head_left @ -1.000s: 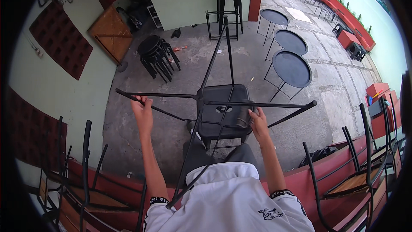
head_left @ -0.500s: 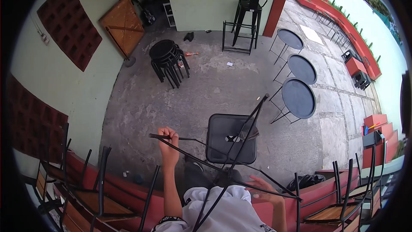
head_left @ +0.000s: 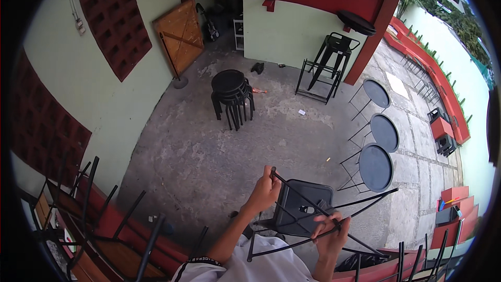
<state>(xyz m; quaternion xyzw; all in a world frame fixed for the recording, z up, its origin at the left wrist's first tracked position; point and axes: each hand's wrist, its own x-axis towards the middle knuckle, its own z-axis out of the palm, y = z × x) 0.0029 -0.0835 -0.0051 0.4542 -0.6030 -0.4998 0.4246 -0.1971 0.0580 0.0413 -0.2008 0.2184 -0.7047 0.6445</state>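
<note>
A folding stand frame of thin black metal legs is held up in front of me, its bars crossing near the middle. My left hand is closed around the end of one leg. My right hand has its fingers bent around the bars at the crossing. Below and behind the frame stands a black square-topped stool with a hole in its seat. The bars and my right hand cover part of that seat.
Stacked black round stools stand ahead. Round grey tray tables line the right. A tall black stool is by the far wall. Upturned chairs sit at lower left, and a black bag lies at lower right.
The frame has turned and shifted right. My left hand has moved right with its leg. My right hand, earlier spread beside the frame, has come up and closed at the crossing. The view has tilted.
</note>
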